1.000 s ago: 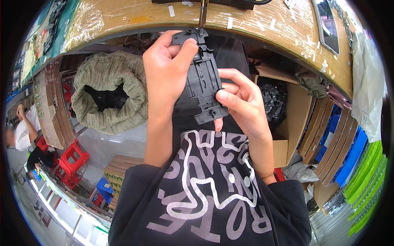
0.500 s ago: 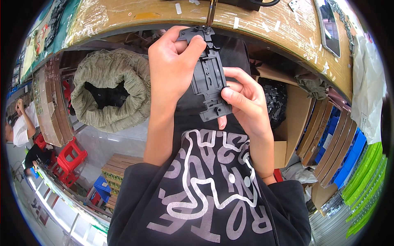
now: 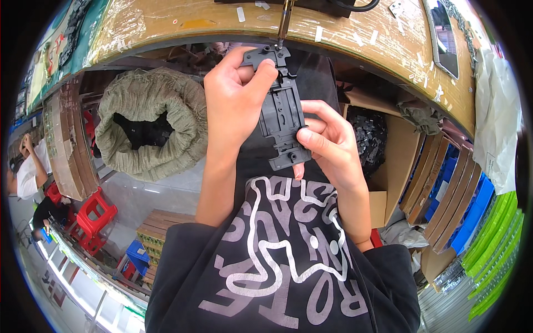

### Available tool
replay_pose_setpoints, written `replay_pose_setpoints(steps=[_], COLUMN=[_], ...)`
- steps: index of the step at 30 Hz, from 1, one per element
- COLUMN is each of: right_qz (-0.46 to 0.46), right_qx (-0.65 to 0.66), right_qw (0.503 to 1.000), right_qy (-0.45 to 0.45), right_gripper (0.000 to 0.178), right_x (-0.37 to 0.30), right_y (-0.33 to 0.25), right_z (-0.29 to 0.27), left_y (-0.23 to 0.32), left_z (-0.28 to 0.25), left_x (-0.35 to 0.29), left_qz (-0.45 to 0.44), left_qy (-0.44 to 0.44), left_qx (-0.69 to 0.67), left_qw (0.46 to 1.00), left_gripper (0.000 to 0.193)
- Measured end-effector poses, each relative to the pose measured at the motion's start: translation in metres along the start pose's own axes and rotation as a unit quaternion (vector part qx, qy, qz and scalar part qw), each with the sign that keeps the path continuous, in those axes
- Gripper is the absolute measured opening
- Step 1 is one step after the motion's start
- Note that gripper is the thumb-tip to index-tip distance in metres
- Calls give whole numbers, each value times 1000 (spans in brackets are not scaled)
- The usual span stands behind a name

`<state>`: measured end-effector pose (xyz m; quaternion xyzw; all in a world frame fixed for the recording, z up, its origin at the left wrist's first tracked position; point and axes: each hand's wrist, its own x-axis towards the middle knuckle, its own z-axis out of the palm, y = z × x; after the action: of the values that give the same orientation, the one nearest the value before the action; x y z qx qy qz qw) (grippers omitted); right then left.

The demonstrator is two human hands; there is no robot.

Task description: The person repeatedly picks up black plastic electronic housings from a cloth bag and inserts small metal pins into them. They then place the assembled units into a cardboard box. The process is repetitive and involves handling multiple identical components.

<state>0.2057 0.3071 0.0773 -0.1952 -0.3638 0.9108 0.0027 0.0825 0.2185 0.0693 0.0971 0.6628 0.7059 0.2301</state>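
Both my hands hold a black moulded plastic part, long and flat with ribs, slots and small posts. My left hand grips its upper end, thumb pressed on the face and fingers behind. My right hand pinches the lower right edge between thumb and fingers. A thin metal driver bit comes down from above. Its tip ends at the part's top edge, near a round post; whether it touches cannot be made out. The part is held tilted in front of the workbench edge.
The wooden workbench crosses the top, with a phone-like device at its right. A wide greenish fabric sack stands left. An open cardboard box with small black pieces is at right, beside stacked blue trays. Red stools and another person are far left.
My hands have lowered the plastic part slightly, toward my body. Its top post, at the bit's tip before, now sits a little below it. Both hands keep their grip.
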Motion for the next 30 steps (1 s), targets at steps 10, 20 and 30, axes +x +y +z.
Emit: replay_pose_setpoints(steps=[10,20,30], right_qz=[-5,-7,-108], right_qx=[-6,-149,-10], right_qw=[1000,969,783], right_qy=[-8,196,613], right_gripper=[29,30,31], right_x=[-2,-9,-66], right_y=[-3,17,148], right_z=[3,-86,-360], left_y=[4,-50,-132], left_z=[2,-84,-247], left_x=[-4,1,2], left_qz=[-8,-86,-108], left_qy=[-5,63,317], left_qx=[-57,21,482], left_qw=[998,994,810], left_gripper=[13,18,19])
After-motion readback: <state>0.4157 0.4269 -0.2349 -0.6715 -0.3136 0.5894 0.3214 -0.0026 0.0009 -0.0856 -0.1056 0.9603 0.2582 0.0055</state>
